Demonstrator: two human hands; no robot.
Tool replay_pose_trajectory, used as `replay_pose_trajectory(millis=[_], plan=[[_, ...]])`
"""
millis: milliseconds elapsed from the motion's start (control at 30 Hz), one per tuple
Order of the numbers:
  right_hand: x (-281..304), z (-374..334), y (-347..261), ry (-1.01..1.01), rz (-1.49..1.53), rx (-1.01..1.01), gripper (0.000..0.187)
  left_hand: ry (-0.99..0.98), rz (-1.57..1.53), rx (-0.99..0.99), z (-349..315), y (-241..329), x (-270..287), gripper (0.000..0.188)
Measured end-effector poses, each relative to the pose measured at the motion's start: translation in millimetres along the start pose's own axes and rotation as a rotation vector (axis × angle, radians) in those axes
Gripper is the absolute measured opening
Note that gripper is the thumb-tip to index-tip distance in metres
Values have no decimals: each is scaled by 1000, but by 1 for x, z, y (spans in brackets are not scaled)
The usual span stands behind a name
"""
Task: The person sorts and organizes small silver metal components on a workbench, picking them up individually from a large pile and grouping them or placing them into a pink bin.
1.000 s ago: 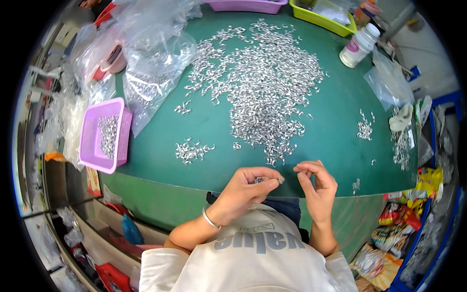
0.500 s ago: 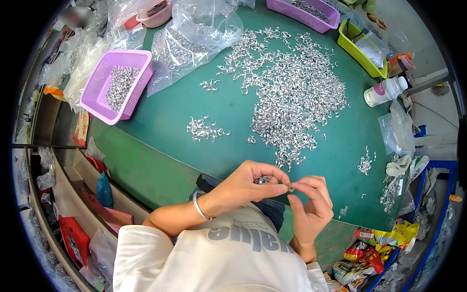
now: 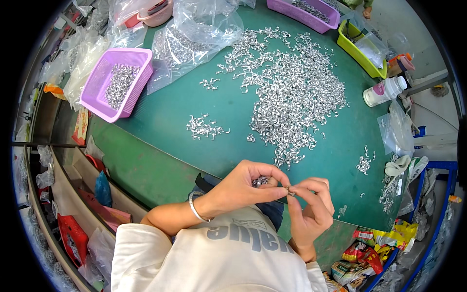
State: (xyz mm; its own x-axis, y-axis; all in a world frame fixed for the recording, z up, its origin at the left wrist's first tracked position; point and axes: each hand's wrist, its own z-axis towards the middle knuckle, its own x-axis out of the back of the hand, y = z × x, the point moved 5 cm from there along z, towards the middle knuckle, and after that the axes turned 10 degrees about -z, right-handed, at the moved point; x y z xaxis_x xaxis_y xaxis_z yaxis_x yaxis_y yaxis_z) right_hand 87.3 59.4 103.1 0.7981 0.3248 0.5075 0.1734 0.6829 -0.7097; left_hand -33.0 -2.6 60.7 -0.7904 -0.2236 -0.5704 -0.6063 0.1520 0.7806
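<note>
My left hand (image 3: 253,182), with a silver bangle on its wrist, is closed above the near edge of the green table. Several small curved metal pieces (image 3: 260,181) rest inside its curled fingers. Between the thumb and index fingertips it pinches one small metal piece (image 3: 290,190), largely covered by the fingers. From the right, my right hand (image 3: 312,204) meets it, thumb and index fingertips closed on that same piece. Beyond both hands a big heap of shiny curved metal pieces (image 3: 296,92) spreads over the table. A smaller pile (image 3: 204,127) lies to the left.
A purple basket (image 3: 89,100) holding metal pieces stands at left, beside a clear plastic bag (image 3: 163,68). Along the far side are another purple basket (image 3: 321,25) and a green basket (image 3: 372,68). A white bottle (image 3: 382,92) and a little pile (image 3: 364,161) sit at right.
My right thumb has moved up to the pinched piece, closing its gap with the index finger. At the far right, another person's hand has shifted left and up.
</note>
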Motion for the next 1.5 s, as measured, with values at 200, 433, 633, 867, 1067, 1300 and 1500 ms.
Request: replay_pose_trajectory(millis=[200, 433, 633, 867, 1067, 1300, 1500], plan=[[0, -1, 0, 10, -2, -11, 24, -28, 24, -38, 0, 0, -1, 10], [0, -2, 0, 8, 7, -15, 23, -13, 75, -79, -2, 3, -1, 10], [-5, 0, 29, -69, -16, -159, 20, 170, 176, -92, 1, -3, 21, 10], [-7, -26, 125, -112, -364, -363, 26, 749, 1111, -357, 1, -4, 122, 12], [-30, -27, 121, -74, -593, -244, 29, 839, 1154, -417, -6, 1, 121, 22], [-25, -34, 128, -37, -469, -288, 24, 534, 1019, -405, 11, -19, 71, 18], [-17, -31, 120, 6, -576, -287, 28, 535, 1306, -346, 35, -29, 72, 37]])
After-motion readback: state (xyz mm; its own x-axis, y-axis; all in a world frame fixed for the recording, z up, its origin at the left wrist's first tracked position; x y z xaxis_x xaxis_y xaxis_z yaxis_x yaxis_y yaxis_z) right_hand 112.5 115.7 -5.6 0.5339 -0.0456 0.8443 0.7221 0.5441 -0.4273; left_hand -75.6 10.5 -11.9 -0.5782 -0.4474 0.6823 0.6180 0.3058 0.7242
